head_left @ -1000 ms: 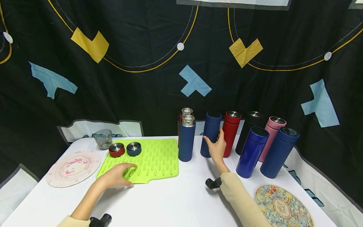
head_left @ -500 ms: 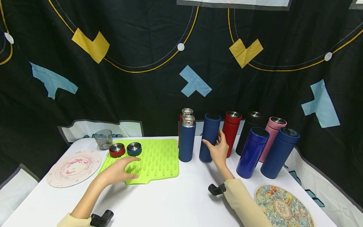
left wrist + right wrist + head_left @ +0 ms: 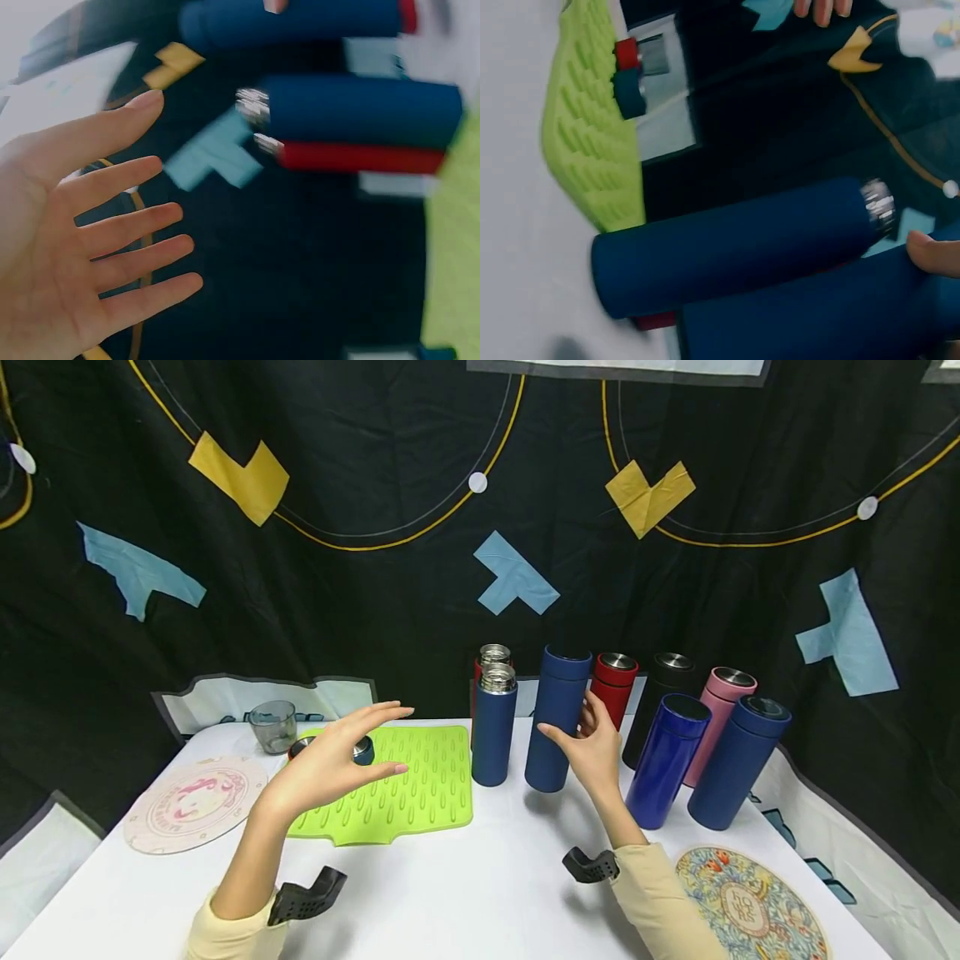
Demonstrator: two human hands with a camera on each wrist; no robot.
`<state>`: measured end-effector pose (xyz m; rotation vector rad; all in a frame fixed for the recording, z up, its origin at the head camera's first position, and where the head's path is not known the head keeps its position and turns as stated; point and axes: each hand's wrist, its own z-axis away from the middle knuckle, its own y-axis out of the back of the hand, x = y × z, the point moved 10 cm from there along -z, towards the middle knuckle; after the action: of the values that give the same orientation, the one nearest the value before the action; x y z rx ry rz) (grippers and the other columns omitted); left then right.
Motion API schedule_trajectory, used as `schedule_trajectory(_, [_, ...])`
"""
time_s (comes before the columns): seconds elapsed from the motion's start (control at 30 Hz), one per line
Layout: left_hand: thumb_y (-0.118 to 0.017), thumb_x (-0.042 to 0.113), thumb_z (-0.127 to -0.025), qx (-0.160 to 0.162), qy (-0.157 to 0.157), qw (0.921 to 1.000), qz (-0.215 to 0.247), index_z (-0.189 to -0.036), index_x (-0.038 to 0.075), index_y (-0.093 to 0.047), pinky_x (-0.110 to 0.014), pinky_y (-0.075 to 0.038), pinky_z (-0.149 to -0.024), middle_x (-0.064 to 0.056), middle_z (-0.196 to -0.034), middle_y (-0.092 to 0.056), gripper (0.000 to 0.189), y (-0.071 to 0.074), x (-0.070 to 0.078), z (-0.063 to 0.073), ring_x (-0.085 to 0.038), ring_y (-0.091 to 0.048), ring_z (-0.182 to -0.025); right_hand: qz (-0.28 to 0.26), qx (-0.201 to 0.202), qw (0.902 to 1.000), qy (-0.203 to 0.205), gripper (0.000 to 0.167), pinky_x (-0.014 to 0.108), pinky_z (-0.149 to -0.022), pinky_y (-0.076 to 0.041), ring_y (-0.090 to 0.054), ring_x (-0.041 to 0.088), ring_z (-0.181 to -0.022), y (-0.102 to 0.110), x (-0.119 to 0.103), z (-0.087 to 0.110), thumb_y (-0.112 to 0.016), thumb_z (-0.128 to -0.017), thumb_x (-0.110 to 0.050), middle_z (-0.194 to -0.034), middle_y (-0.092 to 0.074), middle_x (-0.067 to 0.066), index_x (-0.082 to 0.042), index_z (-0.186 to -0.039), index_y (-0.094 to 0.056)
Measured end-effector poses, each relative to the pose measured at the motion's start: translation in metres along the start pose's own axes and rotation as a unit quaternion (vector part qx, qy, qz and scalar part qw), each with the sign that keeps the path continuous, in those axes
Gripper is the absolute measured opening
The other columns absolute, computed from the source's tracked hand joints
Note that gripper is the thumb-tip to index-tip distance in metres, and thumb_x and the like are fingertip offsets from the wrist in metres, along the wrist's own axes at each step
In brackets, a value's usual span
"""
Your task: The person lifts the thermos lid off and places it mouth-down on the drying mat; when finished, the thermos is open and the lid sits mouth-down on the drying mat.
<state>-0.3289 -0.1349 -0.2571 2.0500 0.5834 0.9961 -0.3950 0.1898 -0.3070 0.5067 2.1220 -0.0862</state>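
My right hand (image 3: pixel 596 747) grips a blue thermos flask (image 3: pixel 557 718) around its middle and holds it slightly tilted, its base off the table. In the right wrist view my thumb (image 3: pixel 934 253) presses on the flask's side. Beside it an uncapped blue flask (image 3: pixel 492 735) with a bare steel neck stands upright, mostly hiding an uncapped red flask (image 3: pixel 477 672) behind. My left hand (image 3: pixel 337 764) hovers above the green ridged mat (image 3: pixel 427 777), fingers spread and holding nothing. Partly behind that hand lie a red lid (image 3: pixel 627 54) and a blue lid (image 3: pixel 630 94).
To the right stand a red flask (image 3: pixel 613 689), a black flask (image 3: pixel 656 710), a glossy blue flask (image 3: pixel 667 760), a pink flask (image 3: pixel 720 722) and another blue flask (image 3: pixel 738 764). A grey cup (image 3: pixel 273 727), a pink round mat (image 3: pixel 197 806) and a patterned mat (image 3: pixel 746 906) lie around.
My right hand has lifted the blue flask off the table and drawn it nearer. My left hand has risen from the green mat and moved right, fingers straightening.
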Motion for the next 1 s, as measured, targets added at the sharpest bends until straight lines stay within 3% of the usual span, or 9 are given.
schedule_trajectory(0.27, [-0.081,0.027,-0.079,0.049,-0.048,0.9965,0.047,-0.143,0.023,-0.047,-0.057,-0.042,-0.099,-0.002,-0.149,-0.04,0.072,0.014,0.049,-0.001,-0.027,-0.038,-0.136,0.05,-0.049,0.9967,0.041,0.083,0.049,-0.091,-0.05,-0.06,0.033,-0.114,0.01,-0.045,0.003,-0.089,-0.069,-0.021,-0.129,-0.059,0.018,-0.005,-0.14,-0.046])
schedule_trajectory(0.53, [-0.083,0.024,-0.077,0.079,-0.086,0.9921,0.045,-0.142,0.023,-0.049,-0.05,-0.046,-0.097,0.001,-0.148,-0.042,0.073,0.014,0.078,0.003,-0.022,-0.04,-0.135,0.073,-0.116,0.9868,0.087,0.079,0.053,-0.09,-0.05,-0.063,0.037,-0.108,0.015,-0.08,0.012,-0.089,-0.068,-0.015,-0.123,-0.063,0.018,-0.011,-0.138,-0.05])
schedule_trajectory(0.73, [-0.083,0.021,-0.077,0.103,-0.111,0.9872,0.051,-0.143,0.024,-0.047,-0.047,-0.046,-0.098,0.005,-0.149,-0.04,0.075,0.014,0.091,0.004,-0.017,-0.039,-0.135,0.102,-0.182,0.969,0.133,0.081,0.05,-0.089,-0.051,-0.063,0.034,-0.108,0.007,-0.103,0.026,-0.09,-0.065,-0.01,-0.122,-0.064,0.016,-0.011,-0.136,-0.053])
schedule_trajectory(1.0, [-0.084,0.018,-0.075,0.109,-0.125,0.9843,0.06,-0.144,0.022,-0.046,-0.048,-0.048,-0.095,0.002,-0.151,-0.038,0.079,0.009,0.098,0.004,-0.022,-0.04,-0.135,0.131,-0.258,0.9406,0.178,0.084,0.048,-0.089,-0.052,-0.065,0.029,-0.105,-0.011,-0.126,0.051,-0.091,-0.063,-0.011,-0.121,-0.065,0.009,-0.016,-0.137,-0.053])
